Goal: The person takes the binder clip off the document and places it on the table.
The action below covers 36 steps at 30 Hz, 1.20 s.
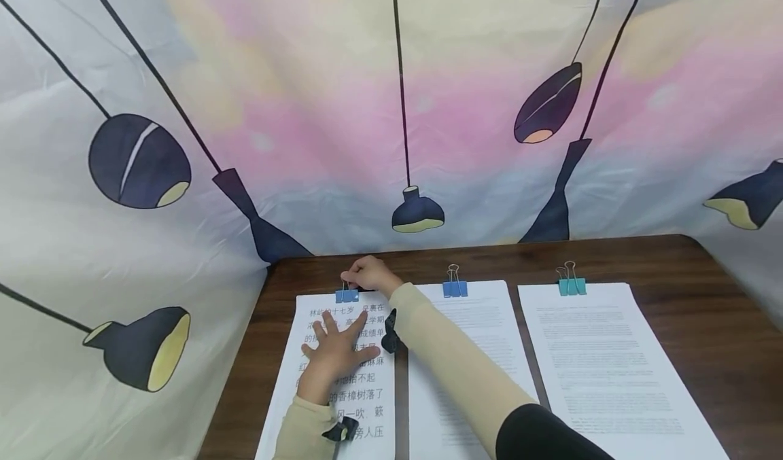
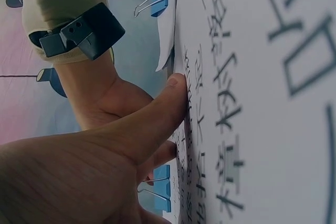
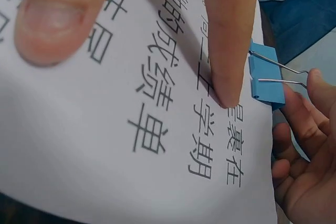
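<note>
Closest to my head camera, my right forearm crosses over the middle stack of printed sheets (image 1: 465, 351), reaching up and leftward. At the end of it my right hand (image 1: 372, 274) sits at the top edge of the left stack of large-print pages (image 1: 361, 378), fingers curled beside the wire handles of the blue binder clip (image 1: 346, 295) that is clamped on that edge. On the right wrist view a fingertip touches the end of the clip's wire loop, but I cannot tell whether the hand truly pinches it or only touches it.

Just below the clip, my left hand (image 1: 338, 351) lies flat on the same page, fingers spread and straight, pressing the paper down; it grips nothing. From the left wrist view the thumb tip presses on the printed text, with the blue clip beyond it at the paper's edge.

To the right of my right hand, a second blue clip (image 1: 455, 287) holds the top of the middle stack. Further right again, well apart from both hands, a teal clip (image 1: 571, 285) holds the third stack (image 1: 612, 358). All three stacks lie side by side on the dark wooden table (image 1: 703, 310), with a lamp-patterned backdrop (image 1: 306, 107) behind.
</note>
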Available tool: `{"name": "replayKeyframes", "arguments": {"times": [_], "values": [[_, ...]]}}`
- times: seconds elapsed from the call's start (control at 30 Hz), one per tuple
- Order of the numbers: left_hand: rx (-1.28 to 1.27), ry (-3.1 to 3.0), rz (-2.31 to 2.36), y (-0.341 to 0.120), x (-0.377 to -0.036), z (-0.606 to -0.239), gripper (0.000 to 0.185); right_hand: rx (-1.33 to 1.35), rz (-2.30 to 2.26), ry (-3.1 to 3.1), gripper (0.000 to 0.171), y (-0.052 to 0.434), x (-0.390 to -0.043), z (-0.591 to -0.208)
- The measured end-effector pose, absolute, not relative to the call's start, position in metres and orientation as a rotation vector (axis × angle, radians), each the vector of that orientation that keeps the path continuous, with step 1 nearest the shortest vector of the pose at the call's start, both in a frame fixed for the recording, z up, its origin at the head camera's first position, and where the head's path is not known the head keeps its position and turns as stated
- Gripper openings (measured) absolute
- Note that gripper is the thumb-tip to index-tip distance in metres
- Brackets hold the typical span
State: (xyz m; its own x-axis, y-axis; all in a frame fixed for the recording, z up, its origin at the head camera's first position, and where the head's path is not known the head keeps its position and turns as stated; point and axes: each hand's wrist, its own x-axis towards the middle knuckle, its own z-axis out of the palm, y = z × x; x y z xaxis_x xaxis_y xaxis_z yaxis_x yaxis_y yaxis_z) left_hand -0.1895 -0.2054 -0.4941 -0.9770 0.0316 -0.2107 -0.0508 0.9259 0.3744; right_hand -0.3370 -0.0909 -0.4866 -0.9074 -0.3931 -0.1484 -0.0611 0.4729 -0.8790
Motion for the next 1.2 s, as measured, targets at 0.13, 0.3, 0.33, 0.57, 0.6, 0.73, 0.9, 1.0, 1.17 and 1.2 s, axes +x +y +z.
{"name": "replayKeyframes", "arguments": {"times": [0.13,0.3,0.33,0.57,0.6,0.73,0.9,1.0,1.17,1.2], "values": [[-0.006,2.879,0.583,-0.2069,-0.1870,-0.4955,0.079,-0.363,-1.407,2.445,0.030,-0.0942,-0.3329,-0.4883],[-0.006,2.868,0.591,-0.2063,-0.1866,-0.4934,0.079,-0.339,-1.404,2.470,0.030,-0.0948,-0.3322,-0.4885],[-0.006,2.868,0.594,-0.2060,-0.1869,-0.4927,0.079,-0.339,-1.409,2.472,0.031,-0.0948,-0.3329,-0.4880],[-0.023,2.874,0.583,-0.2049,-0.1876,-0.4907,0.079,-0.378,-1.404,2.477,0.031,-0.0941,-0.3354,-0.4859],[-0.025,2.871,0.578,-0.2049,-0.1874,-0.4909,0.080,-0.371,-1.402,2.473,0.031,-0.0939,-0.3353,-0.4862],[-0.023,2.872,0.569,-0.2049,-0.1865,-0.4909,0.081,-0.339,-1.410,2.463,0.031,-0.0930,-0.3353,-0.4872],[-0.016,2.881,0.567,-0.2042,-0.1858,-0.4907,0.080,-0.333,-1.432,2.460,0.031,-0.0925,-0.3360,-0.4884],[-0.016,2.877,0.569,-0.2044,-0.1849,-0.4913,0.080,-0.333,-1.431,2.449,0.031,-0.0928,-0.3362,-0.4891],[-0.013,2.879,0.573,-0.2051,-0.1840,-0.4931,0.080,-0.349,-1.409,2.449,0.032,-0.0920,-0.3377,-0.4908],[-0.011,2.879,0.570,-0.2050,-0.1839,-0.4934,0.080,-0.354,-1.409,2.451,0.032,-0.0916,-0.3379,-0.4917]]}}
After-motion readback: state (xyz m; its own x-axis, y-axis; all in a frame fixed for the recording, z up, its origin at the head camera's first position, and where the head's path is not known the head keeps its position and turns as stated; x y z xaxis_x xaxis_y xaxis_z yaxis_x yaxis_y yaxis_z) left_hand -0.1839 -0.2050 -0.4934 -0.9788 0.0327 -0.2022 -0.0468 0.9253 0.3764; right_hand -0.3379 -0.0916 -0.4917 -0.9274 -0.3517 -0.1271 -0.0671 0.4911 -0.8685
